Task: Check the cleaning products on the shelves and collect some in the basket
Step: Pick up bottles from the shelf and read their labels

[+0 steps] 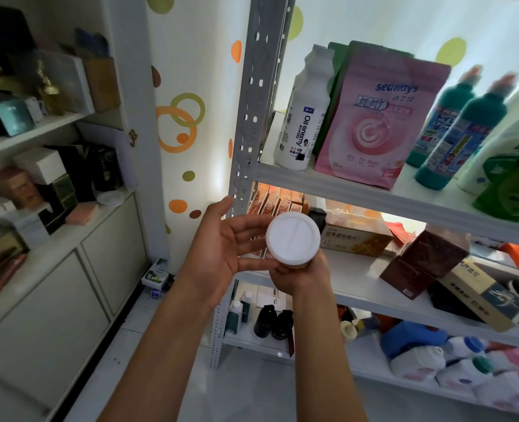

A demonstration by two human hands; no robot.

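Jar (293,240): a round container with a flat, white, matte plastic lid that carries one shallow groove across its face. The lid faces the camera; only a thin band of the amber-toned body shows below the lid rim. The jar is held in the air in front of the grey perforated steel upright (249,117) of the shelving, level with the second shelf.

The right hand (300,274) grips the jar from below, fingers curled round the body under the lid. The left hand (230,245) is spread wide, palm turned toward the jar, with its straight fingertips touching the lid's left edge.

Top shelf (358,190), a smooth white board, carries, left to right:
- a white cylindrical bottle (305,117) printed "Oil energy";
- a pink flat-bottomed pouch (373,120) marked "seaways", glossy film, with a green pouch behind it;
- two teal bottles (462,132) with angled orange caps, standing side by side;
- green and white bottles at the frame edge, blurred.

The second shelf holds rectangular cardboard cartons, including a brown box (425,260) tilted on one edge. The bottom shelf holds small dark bottles and rounded white jugs with coloured caps.
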